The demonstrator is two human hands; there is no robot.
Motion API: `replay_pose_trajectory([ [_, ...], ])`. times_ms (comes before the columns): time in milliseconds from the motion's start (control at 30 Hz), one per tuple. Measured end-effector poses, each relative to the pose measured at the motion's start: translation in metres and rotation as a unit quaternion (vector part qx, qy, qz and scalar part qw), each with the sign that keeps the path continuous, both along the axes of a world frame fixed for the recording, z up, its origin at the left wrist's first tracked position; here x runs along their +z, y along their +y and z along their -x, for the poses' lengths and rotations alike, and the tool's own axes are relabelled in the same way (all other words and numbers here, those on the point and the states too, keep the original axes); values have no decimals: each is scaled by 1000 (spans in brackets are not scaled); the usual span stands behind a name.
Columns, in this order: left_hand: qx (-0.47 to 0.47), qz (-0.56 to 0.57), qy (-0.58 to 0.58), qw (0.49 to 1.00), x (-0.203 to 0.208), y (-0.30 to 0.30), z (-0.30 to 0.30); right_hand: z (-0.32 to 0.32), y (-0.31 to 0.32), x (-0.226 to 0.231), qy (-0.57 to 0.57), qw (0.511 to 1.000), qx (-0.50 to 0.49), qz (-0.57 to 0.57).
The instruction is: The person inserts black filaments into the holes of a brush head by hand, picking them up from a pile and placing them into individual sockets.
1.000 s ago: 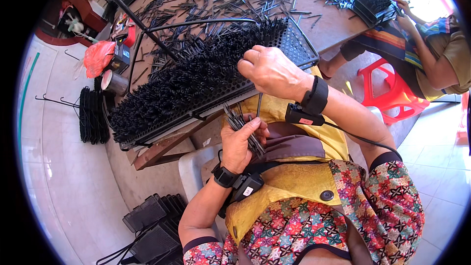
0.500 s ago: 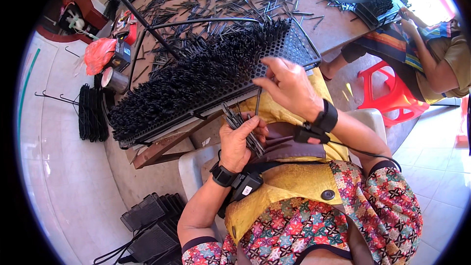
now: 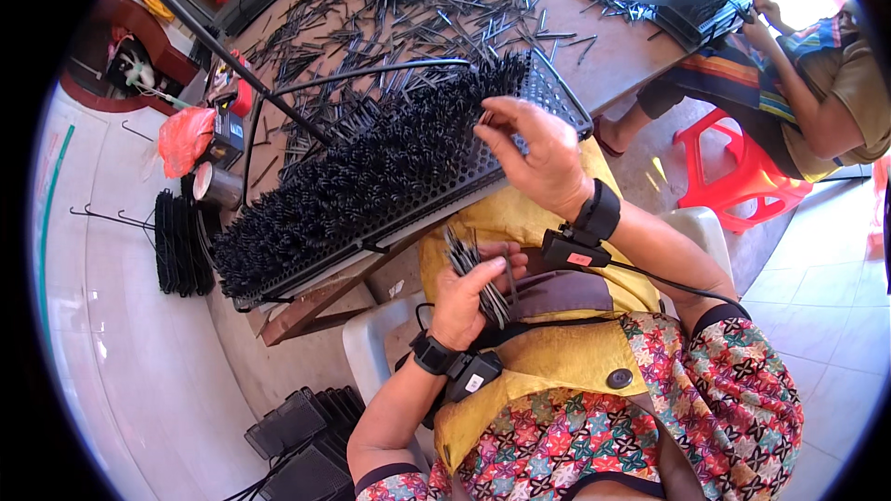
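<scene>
My left hand (image 3: 467,301) is closed round a bundle of thin dark sticks (image 3: 490,301), held over my lap. One stick stands a little apart from the bundle at my fingertips. My right hand (image 3: 538,148) is raised over the right part of a black perforated rack (image 3: 548,93). Its thumb and forefinger are pinched on what looks like one thin dark stick, of which only a short bit shows. Black pieces with curved tips (image 3: 371,144) stand densely in the rack's holes. Bare holes show at its right end and along its near side.
Loose dark sticks (image 3: 408,0) are strewn over the brown table (image 3: 613,46). A metal can (image 3: 215,186) and red plastic bag (image 3: 186,141) are at left. Black racks (image 3: 306,436) lie on the floor. Another person (image 3: 817,102) works at right by a red stool (image 3: 738,172).
My right hand has moved up and slightly left, away from the bundle and over the rack. My left hand has moved slightly down and right with the sticks. The view has shifted a little.
</scene>
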State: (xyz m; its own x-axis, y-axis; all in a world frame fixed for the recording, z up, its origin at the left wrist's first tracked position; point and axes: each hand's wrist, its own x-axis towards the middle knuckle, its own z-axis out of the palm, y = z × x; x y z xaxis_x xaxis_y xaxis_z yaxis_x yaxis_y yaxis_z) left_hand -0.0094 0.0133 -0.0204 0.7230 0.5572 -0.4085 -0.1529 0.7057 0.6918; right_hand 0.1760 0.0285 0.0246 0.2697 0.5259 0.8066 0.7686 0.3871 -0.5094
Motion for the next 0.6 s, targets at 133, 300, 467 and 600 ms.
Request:
replay_pose_trajectory([
  [133,-96,26,21,995,-16,-9,6,6,3,0,-84,996,4,-41],
  [300,-169,-97,59,979,-4,-7,1,1,8,-14,-154,984,77,-40],
  [467,-144,-79,46,985,-1,-14,1,3,8,-4,-209,970,127,-10],
  [600,-90,-85,46,991,-3,-18,-2,0,9,2,-189,970,150,27],
])
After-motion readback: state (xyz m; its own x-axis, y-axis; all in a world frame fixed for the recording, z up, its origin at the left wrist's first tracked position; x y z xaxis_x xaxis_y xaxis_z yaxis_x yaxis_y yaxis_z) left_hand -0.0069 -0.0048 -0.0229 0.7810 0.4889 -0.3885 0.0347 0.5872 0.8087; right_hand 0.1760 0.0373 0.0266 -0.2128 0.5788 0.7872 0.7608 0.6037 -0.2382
